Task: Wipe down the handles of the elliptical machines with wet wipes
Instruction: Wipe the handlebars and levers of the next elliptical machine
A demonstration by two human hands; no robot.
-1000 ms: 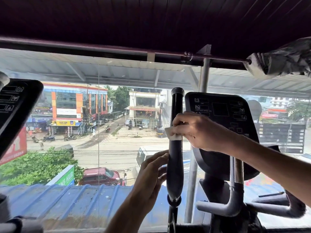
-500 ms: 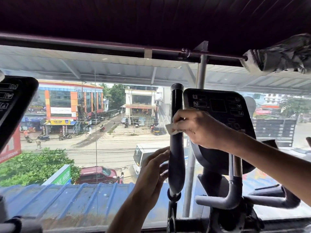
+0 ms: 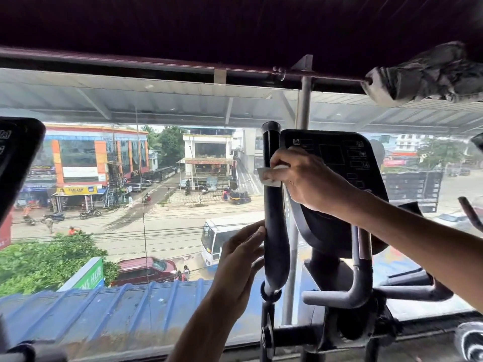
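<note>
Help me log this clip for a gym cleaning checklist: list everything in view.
handle: one, black, upright, centre
wet wipe: one, white, on the handle's upper part
console: one, black, right of the handle
second console: one, black, cut off at the left edge
fixed grips: two, grey, below the console
rail: one, dark red, across the top
wrapped bundle: one, grey, top right
window: one, clear, street beyond
left hand: one, bare, touches the lower handle
right hand: one, bare, pinches the wet wipe
</note>
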